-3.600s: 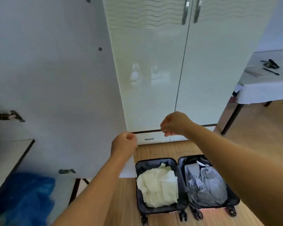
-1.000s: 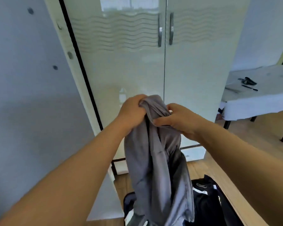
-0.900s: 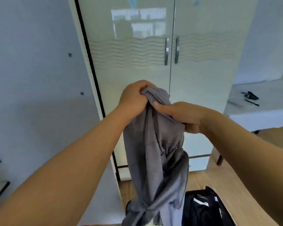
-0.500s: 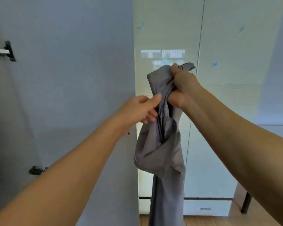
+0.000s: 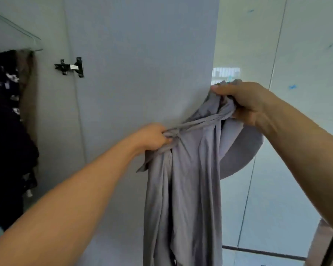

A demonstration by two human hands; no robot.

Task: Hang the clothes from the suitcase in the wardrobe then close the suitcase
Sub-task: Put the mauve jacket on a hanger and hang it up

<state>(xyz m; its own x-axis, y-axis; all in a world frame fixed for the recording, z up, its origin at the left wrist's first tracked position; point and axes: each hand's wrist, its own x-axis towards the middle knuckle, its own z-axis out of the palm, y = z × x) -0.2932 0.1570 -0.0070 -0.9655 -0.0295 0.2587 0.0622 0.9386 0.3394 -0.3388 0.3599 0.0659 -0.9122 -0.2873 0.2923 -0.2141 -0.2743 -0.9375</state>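
A grey shirt (image 5: 188,189) hangs in front of me, bunched at the top and trailing down past the bottom of the view. My right hand (image 5: 246,100) grips its upper end, held high. My left hand (image 5: 152,137) grips a twisted fold lower and to the left, so the cloth stretches between both hands. Behind the shirt stands the open wardrobe door (image 5: 142,54), grey on its inner face. The suitcase is out of view.
A dark patterned garment (image 5: 6,131) hangs inside the wardrobe at the far left under a hanger (image 5: 17,29). A black hinge (image 5: 71,67) sits on the door's inner side. Glossy closed wardrobe doors (image 5: 306,93) fill the right.
My left hand went from touching the shirt beside my right hand to gripping a fold and pulling it left and down. The view turned left, showing the wardrobe's inside.
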